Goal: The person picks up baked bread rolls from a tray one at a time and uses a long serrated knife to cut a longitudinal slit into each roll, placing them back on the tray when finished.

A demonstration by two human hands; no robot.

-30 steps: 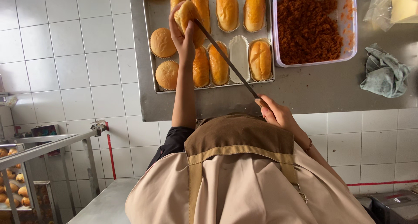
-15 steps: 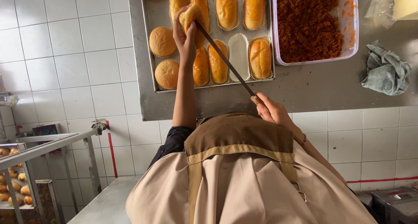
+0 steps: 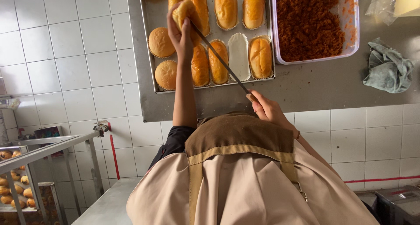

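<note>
My left hand [image 3: 178, 36] holds a golden oblong bun [image 3: 185, 11] up over the metal baking tray [image 3: 148, 72]. My right hand [image 3: 267, 109] grips the handle of a long thin knife [image 3: 218, 59]. The blade runs up to the left and its tip is in the held bun. On the tray lie several more buns, oblong ones [image 3: 217, 61] in paper cases and two round ones [image 3: 161, 42] at the left. One white paper case [image 3: 239, 55] is empty.
A plastic tub [image 3: 274, 32] of reddish-brown shredded filling [image 3: 313, 26] stands right of the tray on the steel table [image 3: 315, 89]. Farther right lie a crumpled grey-green cloth [image 3: 387, 67] and a plastic bag [image 3: 385, 6]. A rack with buns [image 3: 17, 194] is at lower left.
The knife blade has shifted slightly in the bun; both hands stay in nearly the same place.
</note>
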